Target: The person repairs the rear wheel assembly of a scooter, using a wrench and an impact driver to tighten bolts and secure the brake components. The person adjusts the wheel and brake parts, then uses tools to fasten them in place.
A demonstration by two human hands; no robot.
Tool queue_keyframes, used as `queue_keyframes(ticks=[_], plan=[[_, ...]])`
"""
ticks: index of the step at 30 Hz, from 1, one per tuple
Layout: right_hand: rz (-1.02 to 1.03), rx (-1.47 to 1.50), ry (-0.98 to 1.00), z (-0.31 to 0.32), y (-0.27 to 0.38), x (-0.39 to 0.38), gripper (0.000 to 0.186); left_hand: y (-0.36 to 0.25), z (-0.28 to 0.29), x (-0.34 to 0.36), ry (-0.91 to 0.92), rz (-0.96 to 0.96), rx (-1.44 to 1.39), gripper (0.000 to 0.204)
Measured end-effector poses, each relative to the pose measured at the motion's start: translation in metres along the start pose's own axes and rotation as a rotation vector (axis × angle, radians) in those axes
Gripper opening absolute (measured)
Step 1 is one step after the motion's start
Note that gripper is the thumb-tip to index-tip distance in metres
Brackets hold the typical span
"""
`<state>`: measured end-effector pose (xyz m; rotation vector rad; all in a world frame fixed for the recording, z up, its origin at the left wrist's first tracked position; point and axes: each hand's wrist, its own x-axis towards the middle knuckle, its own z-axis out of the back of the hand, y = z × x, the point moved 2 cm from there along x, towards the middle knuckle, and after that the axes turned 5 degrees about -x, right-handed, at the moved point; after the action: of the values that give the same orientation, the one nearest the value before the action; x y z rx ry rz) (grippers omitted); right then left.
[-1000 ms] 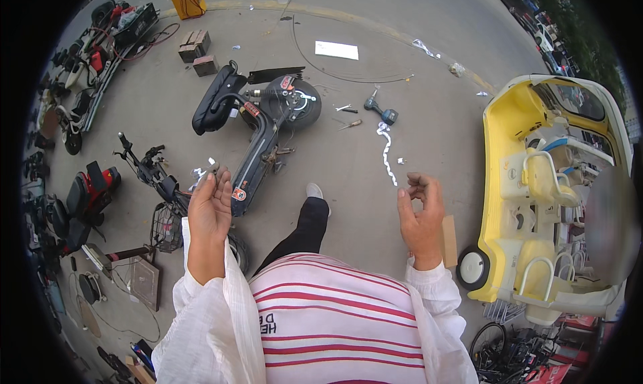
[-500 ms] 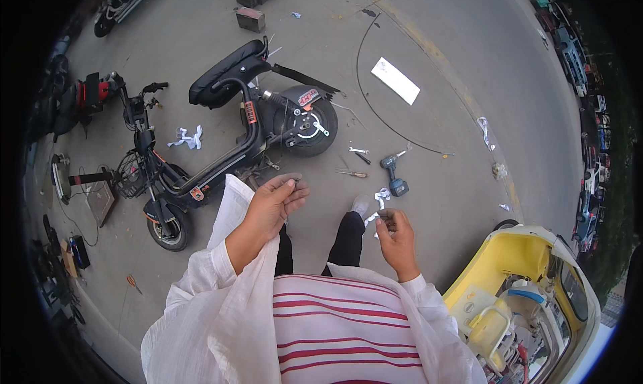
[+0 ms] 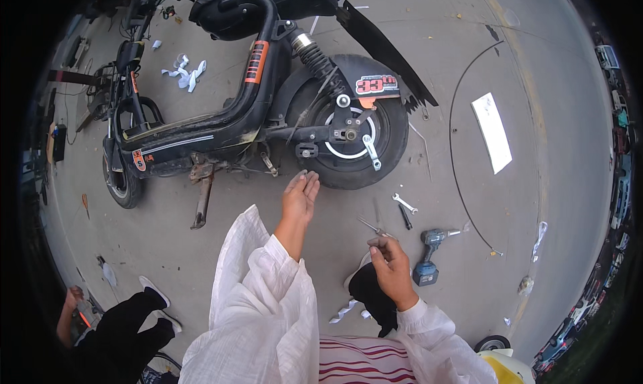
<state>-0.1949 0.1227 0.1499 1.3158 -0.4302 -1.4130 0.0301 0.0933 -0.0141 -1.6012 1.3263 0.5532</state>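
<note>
My left hand (image 3: 299, 200) reaches toward the rear wheel (image 3: 392, 153) of a black electric scooter (image 3: 221, 126), just below its frame. Its fingers are bunched together, and anything small between them cannot be made out. Lower and to the right, my right hand (image 3: 392, 270) has its thumb drawn to its fingers; what they hold, if anything, is hidden. Near the wheel's hub hangs a silver lever (image 3: 372, 153). On the ground lie a screwdriver (image 3: 368, 224), a wrench (image 3: 404, 204), a short black tool (image 3: 406, 217) and a blue cordless drill (image 3: 429, 255).
A long thin cable (image 3: 453, 129) curves across the ground beside a white panel (image 3: 492, 133). White strips (image 3: 186, 74) lie beyond the scooter, whose kickstand (image 3: 203, 200) points down. At lower left is another person in dark trousers (image 3: 127, 330). A yellow vehicle (image 3: 502, 369) stands at lower right.
I have come closer to the scooter, which fills more of the view. My left hand has stretched forward to the rear wheel. Another person now shows at lower left.
</note>
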Motion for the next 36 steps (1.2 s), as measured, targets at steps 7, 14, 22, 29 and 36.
queue_keyframes(ticks=[7,14,22,29,36], plan=[[0.29,-0.186,0.124,0.01,-0.025,0.043,0.016,0.03,-0.006,0.054,0.076,-0.155,-0.183,0.034],[0.413,-0.176,0.15,0.012,-0.006,0.041,0.019,0.031,-0.028,0.075,0.155,-0.253,-0.355,0.034],[0.414,-0.347,0.209,0.007,-0.011,0.012,0.02,0.036,-0.023,0.073,0.132,-0.262,-0.274,0.032],[0.407,-0.42,0.242,-0.017,0.001,0.005,0.022,0.034,-0.018,0.074,0.214,-0.216,-0.297,0.034],[0.373,-0.485,0.244,-0.037,0.001,0.005,0.023,0.028,-0.014,0.075,0.305,-0.142,-0.293,0.034]])
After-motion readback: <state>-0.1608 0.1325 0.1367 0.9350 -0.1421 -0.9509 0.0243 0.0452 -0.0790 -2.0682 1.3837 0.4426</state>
